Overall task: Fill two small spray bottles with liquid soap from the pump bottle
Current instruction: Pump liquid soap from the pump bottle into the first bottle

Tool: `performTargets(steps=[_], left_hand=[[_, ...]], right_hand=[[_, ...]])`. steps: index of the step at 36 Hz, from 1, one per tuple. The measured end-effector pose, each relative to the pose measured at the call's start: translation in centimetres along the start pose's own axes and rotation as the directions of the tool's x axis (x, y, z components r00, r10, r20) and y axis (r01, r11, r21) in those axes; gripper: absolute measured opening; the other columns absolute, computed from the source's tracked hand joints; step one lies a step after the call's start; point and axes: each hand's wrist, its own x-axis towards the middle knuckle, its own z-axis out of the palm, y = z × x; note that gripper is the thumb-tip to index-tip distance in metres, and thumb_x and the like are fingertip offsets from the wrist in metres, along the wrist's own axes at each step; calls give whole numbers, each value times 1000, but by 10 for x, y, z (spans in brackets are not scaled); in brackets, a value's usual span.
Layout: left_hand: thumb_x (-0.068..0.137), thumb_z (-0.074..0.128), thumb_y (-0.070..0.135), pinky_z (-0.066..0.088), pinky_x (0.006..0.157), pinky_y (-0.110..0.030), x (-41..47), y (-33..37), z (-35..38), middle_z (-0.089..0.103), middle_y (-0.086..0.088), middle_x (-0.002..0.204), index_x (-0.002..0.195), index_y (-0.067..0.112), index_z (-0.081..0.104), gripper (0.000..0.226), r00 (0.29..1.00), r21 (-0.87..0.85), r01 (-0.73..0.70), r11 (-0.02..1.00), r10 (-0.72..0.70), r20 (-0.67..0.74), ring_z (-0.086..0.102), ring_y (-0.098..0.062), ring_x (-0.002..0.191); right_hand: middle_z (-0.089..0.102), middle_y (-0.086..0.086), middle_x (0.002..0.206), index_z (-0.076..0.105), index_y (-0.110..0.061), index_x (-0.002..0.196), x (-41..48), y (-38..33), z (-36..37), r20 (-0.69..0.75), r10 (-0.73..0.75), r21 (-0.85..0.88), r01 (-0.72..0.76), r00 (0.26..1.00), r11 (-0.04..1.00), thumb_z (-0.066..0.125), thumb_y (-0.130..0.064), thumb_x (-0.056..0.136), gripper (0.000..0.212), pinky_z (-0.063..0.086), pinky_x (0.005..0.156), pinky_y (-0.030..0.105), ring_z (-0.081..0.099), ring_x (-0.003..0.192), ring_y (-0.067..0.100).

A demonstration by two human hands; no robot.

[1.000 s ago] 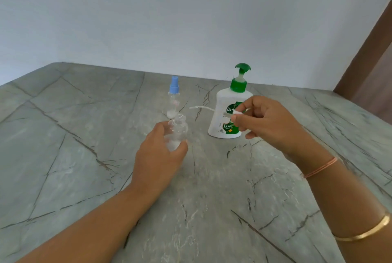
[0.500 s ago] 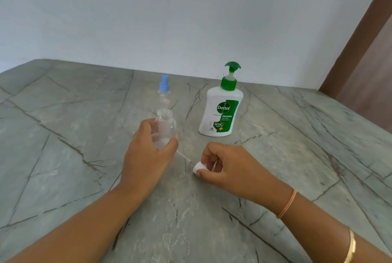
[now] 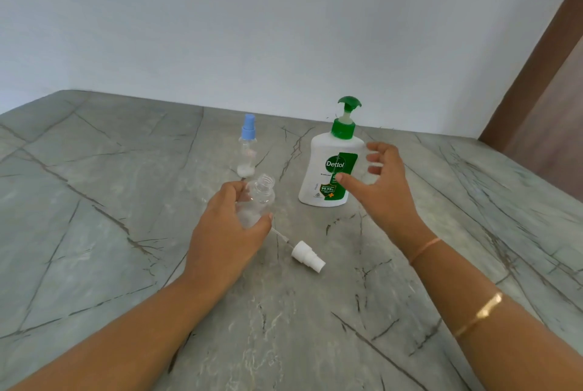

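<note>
a grey stone table point(image 3: 94, 201) with dark veins fills the lower view, backed by a pale wall point(image 3: 252, 12) and a brown door frame point(image 3: 536, 59) at the right. the white pump bottle point(image 3: 325, 176) with its green pump head point(image 3: 348, 103) stands upright near the middle of the table. the right hand point(image 3: 383, 184) is at its right side, fingers spread and curled toward the bottle, thumb across the label; whether they actually touch the bottle is hard to tell, so i would call it an open hand, holding nothing. the left hand point(image 3: 227, 233) is wrapped around the open spray bottle point(image 3: 257, 198), a clear one with its neck uncapped, standing upright on the table just left of the pump bottle. behind it, apart, stands the second spray bottle point(image 3: 247, 154) with a blue spray cap point(image 3: 248, 127) on. the white spray cap point(image 3: 307, 256) lies on its side on the table just in front of the left hand, its thin dip tube point(image 3: 280, 236) pointing back toward the held bottle.
</note>
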Motion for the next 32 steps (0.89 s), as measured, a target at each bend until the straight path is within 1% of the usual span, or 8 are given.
performTargets(steps=[2,5,8,10,15,20,25,32], left_hand=[[79,68,33,37,81,-23,0,0,0,48,17,110,122,26,45,50,1000,-1,-2,1000,2,1,47,-4,100],[79,68,34,37,80,-22,0,0,0,48,17,110,123,26,45,50,1000,6,-6,1000,6,-1,47,-4,100],[79,68,34,37,79,-22,0,0,0,48,17,109,121,26,45,48,1000,5,-11,1000,11,-9,47,-5,98],[79,68,33,37,79,-22,-1,0,0,49,16,109,120,26,46,47,1000,2,-17,1000,17,-17,47,-5,98],[80,68,32,36,77,-21,-1,2,-1,49,16,108,118,28,46,44,999,-20,-29,999,28,-37,47,-5,96],[80,67,34,35,71,-17,-2,3,-1,50,16,110,112,34,44,40,998,-56,-31,998,28,-54,48,-5,98],[79,67,34,34,69,-11,-2,4,-1,51,16,110,115,32,46,41,997,-60,-43,997,40,-63,49,-5,98],[79,67,36,36,71,-12,-3,4,-2,53,17,108,111,32,46,39,995,-58,-67,996,63,-71,51,-5,98]], right_hand=[[38,1,134,29,-25,135,13,6,1,43,70,103,-74,997,992,77,-25,74,77,39,98,35,39,118,17],[43,-2,131,24,-26,139,26,11,4,201,130,232,-176,971,957,78,-25,71,87,35,100,36,40,121,15],[62,3,119,39,-20,131,32,16,7,332,151,307,-258,931,916,78,-21,70,73,44,99,45,57,112,21],[66,3,114,49,-17,124,31,16,9,356,127,331,-252,926,910,78,-17,69,62,47,95,49,62,106,23],[68,1,112,56,-17,118,22,13,5,360,101,370,-241,927,897,79,-30,55,69,47,94,50,63,105,23],[69,2,109,56,-16,116,9,11,0,388,53,381,-213,920,900,78,-29,55,66,51,90,46,65,102,21],[70,-2,105,57,-21,111,-5,6,-1,426,-2,409,-190,905,893,74,-19,62,52,55,80,30,67,97,15],[69,-5,106,54,-26,113,-23,-2,-2,461,-60,428,-162,885,889,73,-20,61,55,54,81,27,65,99,12]])
